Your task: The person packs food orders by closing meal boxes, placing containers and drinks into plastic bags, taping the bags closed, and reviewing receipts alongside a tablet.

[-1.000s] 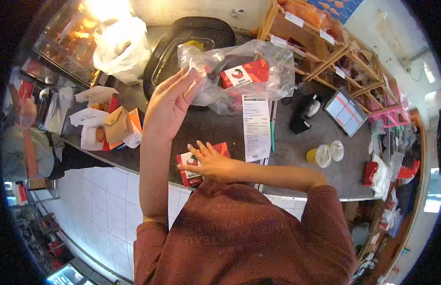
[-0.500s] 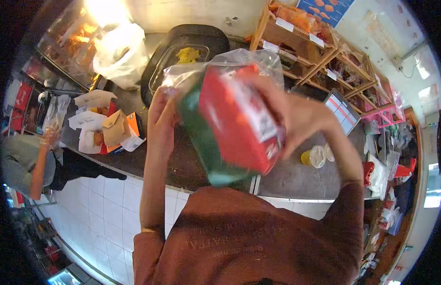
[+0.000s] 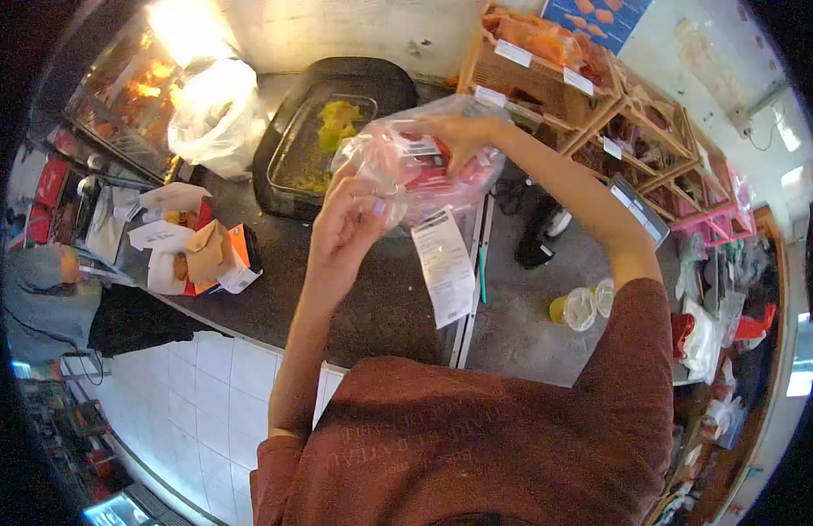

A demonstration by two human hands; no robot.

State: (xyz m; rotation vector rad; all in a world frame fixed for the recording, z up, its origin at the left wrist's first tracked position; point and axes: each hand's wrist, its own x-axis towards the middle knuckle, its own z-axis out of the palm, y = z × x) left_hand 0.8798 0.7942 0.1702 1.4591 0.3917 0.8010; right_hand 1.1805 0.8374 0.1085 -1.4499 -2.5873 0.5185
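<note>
A clear plastic bag [image 3: 402, 210] is held up over the dark counter, with a red box [image 3: 434, 180] inside it, partly veiled by the plastic. My left hand [image 3: 349, 215] pinches the bag's near left side, fingers closed. Reaching over from the right, my right hand [image 3: 468, 136] is at the bag's mouth with its fingers down on the box; some fingertips are hidden. Just below the bag, a printed receipt [image 3: 446, 272] lies on the counter.
Opened food boxes [image 3: 196, 250] stand at left, near another person's sleeve [image 3: 47, 289]. Behind are a black tray [image 3: 266, 167] with yellow food and a white plastic bag [image 3: 215, 123]. At right are lidded cups [image 3: 580, 309], a tablet [image 3: 639, 210] and wooden shelves [image 3: 546, 88].
The red box, earlier blurred in front of my chest, has moved away from me and into the clear bag. The receipt now shows on the counter. The other person's forearm has shifted.
</note>
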